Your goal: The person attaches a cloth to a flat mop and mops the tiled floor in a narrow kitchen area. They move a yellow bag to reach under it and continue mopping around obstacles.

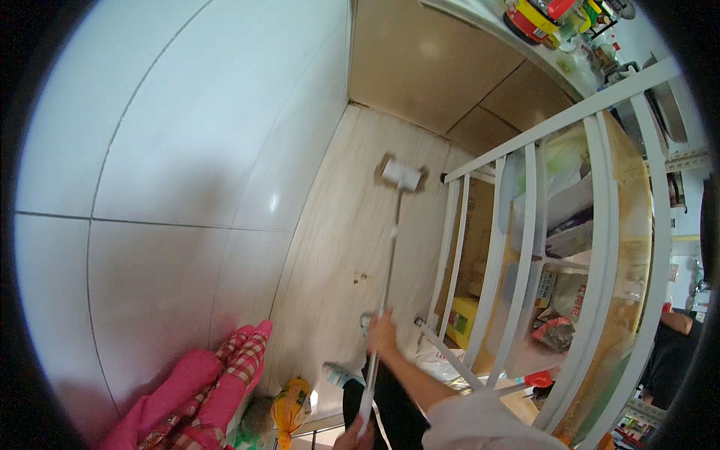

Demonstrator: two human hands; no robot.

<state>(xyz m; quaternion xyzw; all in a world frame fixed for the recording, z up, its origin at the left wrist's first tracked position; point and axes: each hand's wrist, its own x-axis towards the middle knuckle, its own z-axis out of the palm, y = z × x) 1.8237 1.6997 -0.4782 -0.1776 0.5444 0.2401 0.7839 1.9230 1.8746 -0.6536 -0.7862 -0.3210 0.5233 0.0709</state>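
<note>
A flat mop with a white rectangular head (pixel 400 175) rests on the light wood-grain floor (pixel 343 225), its brownish pad fringe showing at both ends. Its thin metal pole (pixel 389 270) runs back towards me. Midway along the pole, my right hand (pixel 382 336) is wrapped around it. Lower down, my left hand (pixel 355 437) grips the white end section of the handle, partly cut off by the bottom of the view. Dark bits (pixel 361 278) lie on the floor left of the pole. My foot in a light-blue striped sandal (pixel 339 375) stands near the handle.
White tiled wall (pixel 169 270) borders the floor at left; brown cabinet panels (pixel 427 62) close the far end. A white-framed rack (pixel 599 225) with bags and boxes stands at right. Pink checked fabric (pixel 225 388) and an orange bag (pixel 291 408) are lower left. A person (pixel 672 354) appears far right.
</note>
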